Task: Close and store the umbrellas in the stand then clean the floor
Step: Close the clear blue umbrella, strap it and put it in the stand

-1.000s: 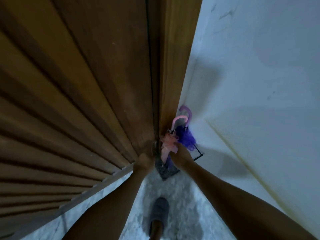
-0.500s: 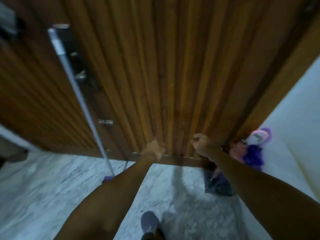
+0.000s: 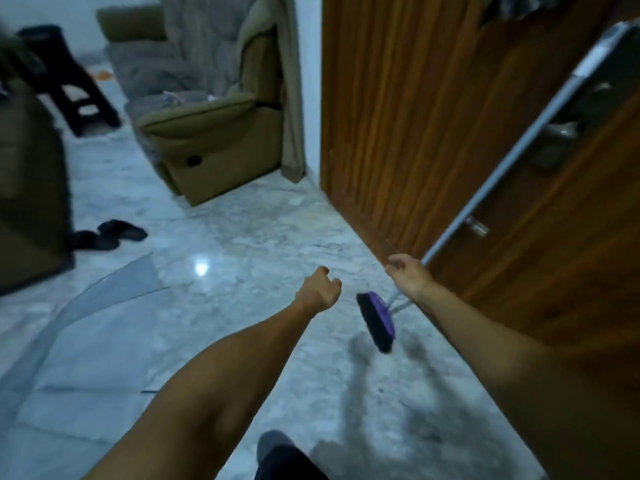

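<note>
Marble floor (image 3: 242, 258), head view — two bare forearms reach forward over it. Left hand (image 3: 320, 289): fingers loosely curled, holding nothing, clear of every object. Right hand (image 3: 408, 277): fingers relaxed and part-open, empty, just in front of the handle of one broom (image 3: 377, 322); whether it touches the handle cannot be told. Broom: one, with a purple head, dark bristles on the floor and a pale handle leaning against the ribbed wooden door (image 3: 398, 133). One olive armchair (image 3: 214, 140) stands beyond; two dark slippers (image 3: 107, 233) lie at left. Umbrellas are out of view.
</note>
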